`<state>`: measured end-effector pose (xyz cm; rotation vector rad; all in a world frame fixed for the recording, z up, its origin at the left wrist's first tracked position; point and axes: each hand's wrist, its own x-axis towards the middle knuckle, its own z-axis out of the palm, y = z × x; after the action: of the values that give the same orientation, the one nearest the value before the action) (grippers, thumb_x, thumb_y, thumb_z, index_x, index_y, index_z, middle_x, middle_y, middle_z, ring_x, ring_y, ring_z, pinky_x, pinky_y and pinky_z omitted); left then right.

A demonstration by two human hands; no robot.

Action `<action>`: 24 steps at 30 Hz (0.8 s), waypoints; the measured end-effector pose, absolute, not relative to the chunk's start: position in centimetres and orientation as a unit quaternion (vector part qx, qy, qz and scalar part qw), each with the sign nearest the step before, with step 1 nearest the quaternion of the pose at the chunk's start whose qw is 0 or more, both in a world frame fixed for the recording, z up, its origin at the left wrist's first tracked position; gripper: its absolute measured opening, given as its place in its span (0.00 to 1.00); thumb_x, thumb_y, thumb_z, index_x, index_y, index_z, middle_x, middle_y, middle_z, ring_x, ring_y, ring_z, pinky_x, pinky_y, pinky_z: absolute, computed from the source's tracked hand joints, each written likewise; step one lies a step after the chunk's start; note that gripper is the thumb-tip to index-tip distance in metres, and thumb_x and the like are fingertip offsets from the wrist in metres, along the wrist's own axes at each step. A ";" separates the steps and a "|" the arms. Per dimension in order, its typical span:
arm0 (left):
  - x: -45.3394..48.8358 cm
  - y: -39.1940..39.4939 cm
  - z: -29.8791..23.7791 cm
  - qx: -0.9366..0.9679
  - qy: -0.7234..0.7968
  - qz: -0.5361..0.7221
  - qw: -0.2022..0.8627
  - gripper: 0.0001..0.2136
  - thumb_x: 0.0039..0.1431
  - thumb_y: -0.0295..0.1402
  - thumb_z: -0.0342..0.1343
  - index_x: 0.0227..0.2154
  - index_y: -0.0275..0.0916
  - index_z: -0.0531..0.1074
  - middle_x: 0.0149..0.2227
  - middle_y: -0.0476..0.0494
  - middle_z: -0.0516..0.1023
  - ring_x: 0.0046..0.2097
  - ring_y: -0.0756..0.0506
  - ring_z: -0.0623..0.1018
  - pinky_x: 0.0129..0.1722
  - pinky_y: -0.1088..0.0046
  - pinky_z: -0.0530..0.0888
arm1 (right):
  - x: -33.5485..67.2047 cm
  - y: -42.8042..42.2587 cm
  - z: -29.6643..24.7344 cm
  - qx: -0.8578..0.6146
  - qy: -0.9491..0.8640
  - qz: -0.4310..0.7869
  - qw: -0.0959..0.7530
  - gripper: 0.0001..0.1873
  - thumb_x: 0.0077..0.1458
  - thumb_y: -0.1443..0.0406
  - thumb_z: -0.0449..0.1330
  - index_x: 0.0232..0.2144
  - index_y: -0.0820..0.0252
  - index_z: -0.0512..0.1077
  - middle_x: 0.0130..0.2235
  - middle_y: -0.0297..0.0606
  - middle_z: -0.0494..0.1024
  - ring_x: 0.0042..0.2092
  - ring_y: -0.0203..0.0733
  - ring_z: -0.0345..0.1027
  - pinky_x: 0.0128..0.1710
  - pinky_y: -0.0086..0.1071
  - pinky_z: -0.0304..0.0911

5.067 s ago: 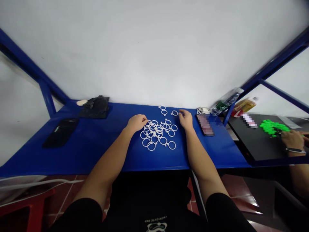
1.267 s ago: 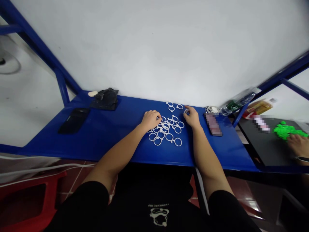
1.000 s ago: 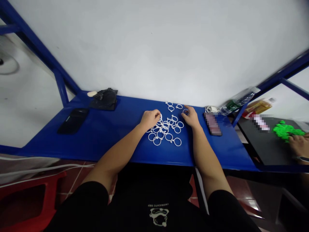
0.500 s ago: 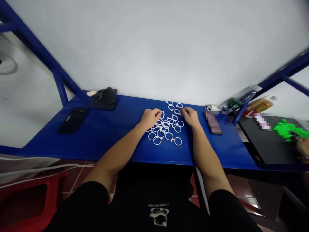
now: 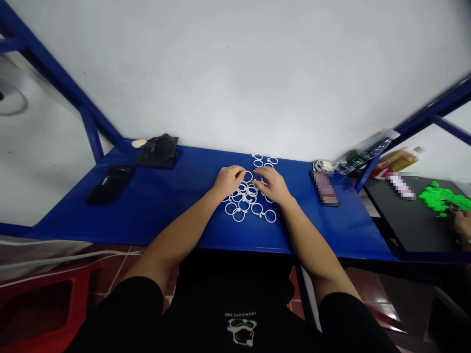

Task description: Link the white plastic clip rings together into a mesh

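Pinched at the fingertips of my left hand (image 5: 228,181) is a white plastic ring (image 5: 251,173), held raised with its round opening facing me. My right hand (image 5: 272,185) is just to the right of that ring, its thumb and fingers apart and nothing seen between them. Below both hands lies a loose pile of similar white rings (image 5: 247,198), each with a small tab or loop. Several more rings lie behind my right hand toward the wall, partly covered by it.
On the blue table (image 5: 198,215) are a black pouch-like item (image 5: 110,185), crumpled black plastic (image 5: 158,152), a phone (image 5: 326,189), a coiled white cable (image 5: 324,165) and a clear bottle (image 5: 362,154). At right, another person's hand (image 5: 461,223) touches green pieces (image 5: 441,198).
My right hand has moved left, from the far right rings to beside the held ring, and its fingers have spread. The held ring has turned from nearly edge-on to face me.
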<state>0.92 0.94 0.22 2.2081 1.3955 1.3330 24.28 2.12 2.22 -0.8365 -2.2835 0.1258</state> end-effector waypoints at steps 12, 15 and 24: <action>2.0 -0.9 1.0 0.735 0.404 0.448 0.310 0.11 0.72 0.36 0.53 0.50 0.40 0.76 0.33 0.49 0.82 0.31 0.49 0.79 0.32 0.74 0.74 | 24.1 1.9 1.4 -0.324 -0.859 0.029 0.396 0.15 0.72 0.56 0.58 0.44 0.54 0.83 0.37 0.41 0.85 0.39 0.44 0.79 0.43 0.37 0.73; 1.9 -1.4 1.4 0.756 0.378 0.469 0.257 0.11 0.67 0.34 0.59 0.50 0.40 0.74 0.38 0.46 0.83 0.36 0.48 0.81 0.37 0.71 0.76 | 24.0 1.9 1.1 -0.376 -0.827 0.030 0.417 0.15 0.72 0.56 0.58 0.47 0.55 0.81 0.37 0.41 0.85 0.37 0.44 0.78 0.41 0.36 0.72; 2.4 -1.2 1.1 0.834 0.369 0.404 0.069 0.04 0.64 0.30 0.63 0.41 0.42 0.78 0.36 0.48 0.83 0.38 0.46 0.81 0.46 0.63 0.73 | 23.5 1.5 1.0 -0.401 -0.800 0.064 0.443 0.14 0.69 0.58 0.58 0.47 0.55 0.81 0.39 0.40 0.85 0.35 0.42 0.78 0.38 0.34 0.72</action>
<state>2.40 -1.17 1.09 2.5102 1.1105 1.2173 23.50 1.54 1.02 -0.9934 -1.9831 0.1580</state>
